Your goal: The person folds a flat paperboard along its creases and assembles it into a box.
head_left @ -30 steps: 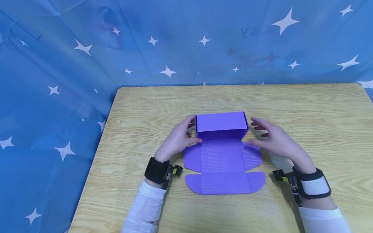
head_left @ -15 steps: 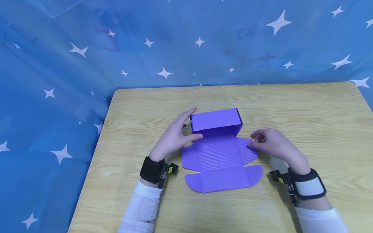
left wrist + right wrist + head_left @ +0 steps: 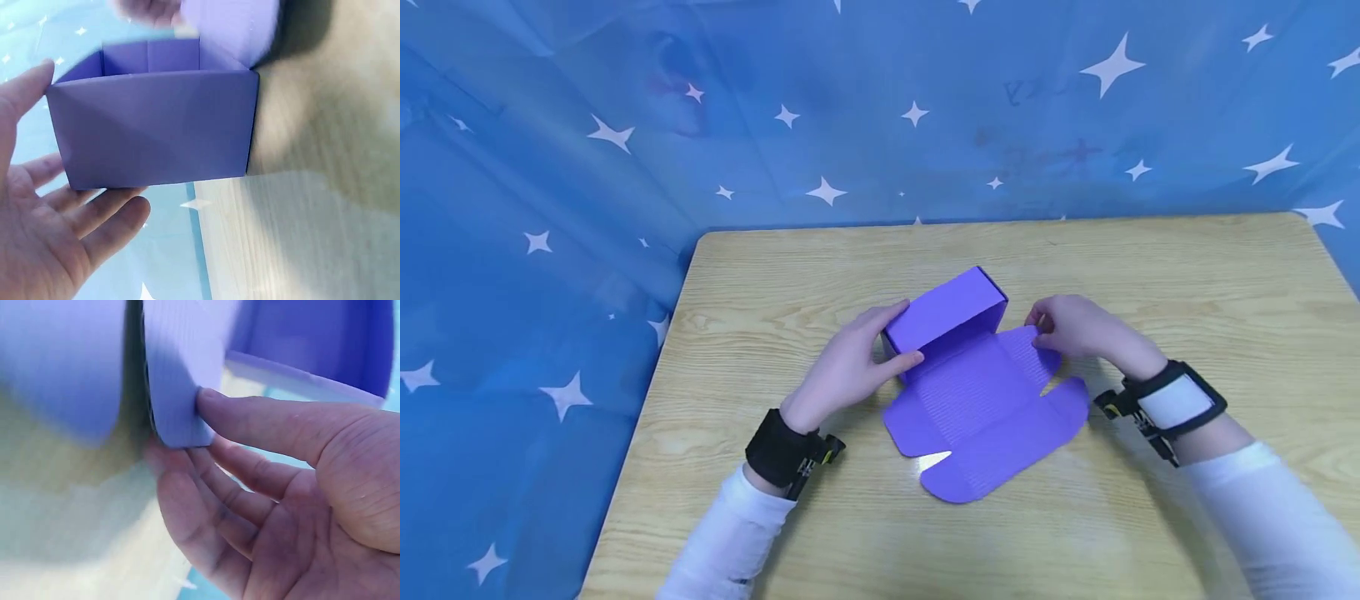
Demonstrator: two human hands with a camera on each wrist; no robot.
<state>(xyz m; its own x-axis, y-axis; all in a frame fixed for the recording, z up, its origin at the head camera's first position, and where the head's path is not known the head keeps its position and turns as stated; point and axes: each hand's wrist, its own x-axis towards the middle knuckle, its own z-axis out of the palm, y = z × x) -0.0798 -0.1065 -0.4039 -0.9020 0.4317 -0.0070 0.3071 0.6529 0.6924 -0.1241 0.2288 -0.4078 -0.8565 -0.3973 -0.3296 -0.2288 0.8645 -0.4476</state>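
Observation:
A purple cardboard box (image 3: 946,310) stands on the table, turned at an angle, its lid (image 3: 977,396) folded out toward me with side flaps and a front tuck flap (image 3: 1007,442) spread. My left hand (image 3: 842,367) holds the box's left end. In the left wrist view the thumb lies at an upper corner of the box wall (image 3: 153,131), and the other fingers reach along its lower edge. My right hand (image 3: 1078,327) pinches the lid's right side flap (image 3: 181,375) between thumb and fingers. The box's inside is mostly hidden from the head view.
The pale wood-grain table (image 3: 760,283) extends around the box on all sides. A blue curtain with white stars (image 3: 850,108) hangs behind it and down the left side. Each wrist wears a black strap (image 3: 782,450) with a small camera.
The box has turned anticlockwise, its right end swinging away from me. My right hand has come in from beside the box, taken the lid's right flap and moved it away from me.

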